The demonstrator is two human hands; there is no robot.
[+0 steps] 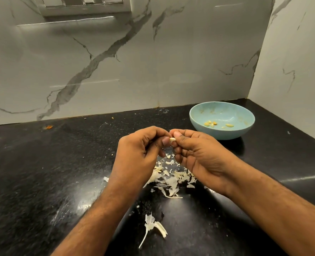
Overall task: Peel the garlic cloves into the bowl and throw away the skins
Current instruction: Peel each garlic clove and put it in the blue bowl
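Both the left hand (140,150) and right hand (195,152) are pinching one garlic clove (172,139) just beside the blue bowl (225,134), likely keeping skins (171,179) falling onto the worktop (42,172).

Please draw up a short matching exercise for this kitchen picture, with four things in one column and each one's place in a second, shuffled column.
Things:
1. garlic clove
2. peeled cloves
3. heap of skins
4. bowl

Places:
A. loose on the dark counter, below the hands
B. on the counter by the right-hand corner of the walls
C. pinched between the left hand and the right hand
D. on the bottom of the blue bowl

Pairs: 1-C, 2-D, 3-A, 4-B
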